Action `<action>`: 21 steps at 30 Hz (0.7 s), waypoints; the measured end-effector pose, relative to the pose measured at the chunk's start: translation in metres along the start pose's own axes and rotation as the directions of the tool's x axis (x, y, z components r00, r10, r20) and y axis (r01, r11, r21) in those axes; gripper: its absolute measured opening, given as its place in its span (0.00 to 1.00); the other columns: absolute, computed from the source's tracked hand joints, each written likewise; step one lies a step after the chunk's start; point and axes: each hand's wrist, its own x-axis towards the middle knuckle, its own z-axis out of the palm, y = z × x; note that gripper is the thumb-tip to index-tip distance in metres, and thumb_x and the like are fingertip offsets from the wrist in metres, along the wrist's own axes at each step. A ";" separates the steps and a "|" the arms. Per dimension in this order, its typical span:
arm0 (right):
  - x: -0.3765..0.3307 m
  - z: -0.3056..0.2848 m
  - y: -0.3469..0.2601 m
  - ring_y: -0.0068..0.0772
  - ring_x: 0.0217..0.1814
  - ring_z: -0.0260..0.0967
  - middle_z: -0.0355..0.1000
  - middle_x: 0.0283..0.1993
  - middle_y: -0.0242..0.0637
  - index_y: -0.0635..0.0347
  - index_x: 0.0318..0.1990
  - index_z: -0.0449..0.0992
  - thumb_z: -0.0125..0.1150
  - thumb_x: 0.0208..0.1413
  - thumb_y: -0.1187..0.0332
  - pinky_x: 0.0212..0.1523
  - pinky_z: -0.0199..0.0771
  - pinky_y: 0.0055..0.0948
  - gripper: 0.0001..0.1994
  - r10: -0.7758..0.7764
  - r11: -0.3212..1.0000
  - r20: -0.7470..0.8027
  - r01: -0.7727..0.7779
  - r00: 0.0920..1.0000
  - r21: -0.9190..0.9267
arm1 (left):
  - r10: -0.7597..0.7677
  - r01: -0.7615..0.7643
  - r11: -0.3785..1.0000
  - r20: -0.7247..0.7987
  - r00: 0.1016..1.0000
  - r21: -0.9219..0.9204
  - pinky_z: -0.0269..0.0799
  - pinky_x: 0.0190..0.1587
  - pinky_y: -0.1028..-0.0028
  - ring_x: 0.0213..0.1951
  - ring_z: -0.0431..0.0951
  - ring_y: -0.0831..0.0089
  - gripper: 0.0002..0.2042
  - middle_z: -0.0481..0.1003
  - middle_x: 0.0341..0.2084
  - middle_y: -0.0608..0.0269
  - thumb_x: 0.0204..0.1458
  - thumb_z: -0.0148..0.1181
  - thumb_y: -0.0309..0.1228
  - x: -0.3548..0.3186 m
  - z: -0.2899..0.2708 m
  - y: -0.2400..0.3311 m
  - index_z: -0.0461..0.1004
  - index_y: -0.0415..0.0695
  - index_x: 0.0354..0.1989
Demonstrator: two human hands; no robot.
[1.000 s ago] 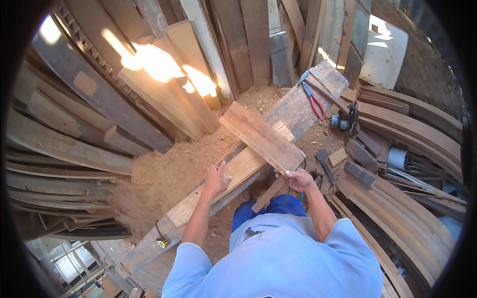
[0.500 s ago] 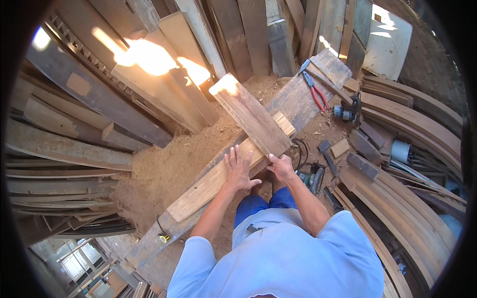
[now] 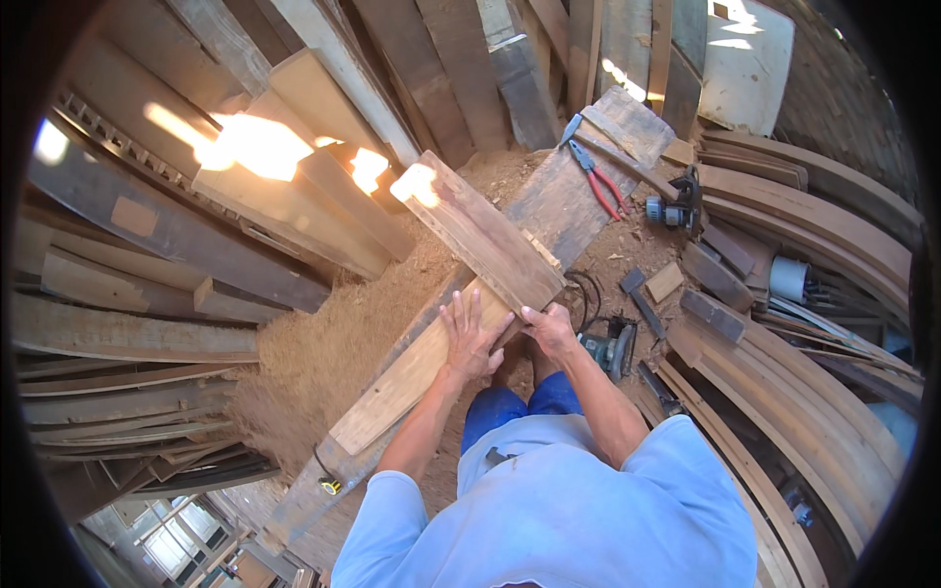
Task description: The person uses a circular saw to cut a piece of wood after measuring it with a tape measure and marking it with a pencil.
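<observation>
A short, wide wooden board (image 3: 480,230) lies crosswise over a longer pale plank (image 3: 387,392), which rests along a low weathered bench plank (image 3: 564,191). My left hand (image 3: 473,335) lies flat on the pale plank with its fingers spread. Its thumb reaches to the near end of the crosswise board. My right hand (image 3: 552,331) is closed on that board's near right corner, thumb at the end edge and the other fingers mostly hidden underneath. The crosswise board covers part of the pale plank, whose far tip just shows beyond it.
Red-handled pliers (image 3: 594,176) and a hammer (image 3: 627,157) lie on the bench's far end. A power tool (image 3: 608,348) sits by my right leg, another (image 3: 676,208) farther right. Sawdust (image 3: 323,363) covers the floor at left. Boards are stacked all round.
The crosswise board has shifted slightly right, covering more of the pale plank's far end. My left thumb has come up to its near end. The whole view has shifted a little.
</observation>
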 end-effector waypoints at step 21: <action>0.015 -0.003 -0.012 0.36 0.57 0.74 0.74 0.59 0.37 0.59 0.63 0.69 0.70 0.57 0.66 0.56 0.77 0.46 0.27 -0.017 0.998 0.079 0.022 0.997 -0.059 | 0.018 -0.011 0.996 -0.077 0.997 0.083 0.28 0.66 0.26 0.73 0.31 0.27 0.41 0.37 0.74 0.33 0.38 0.70 0.47 0.012 0.001 -0.007 0.66 0.76 0.68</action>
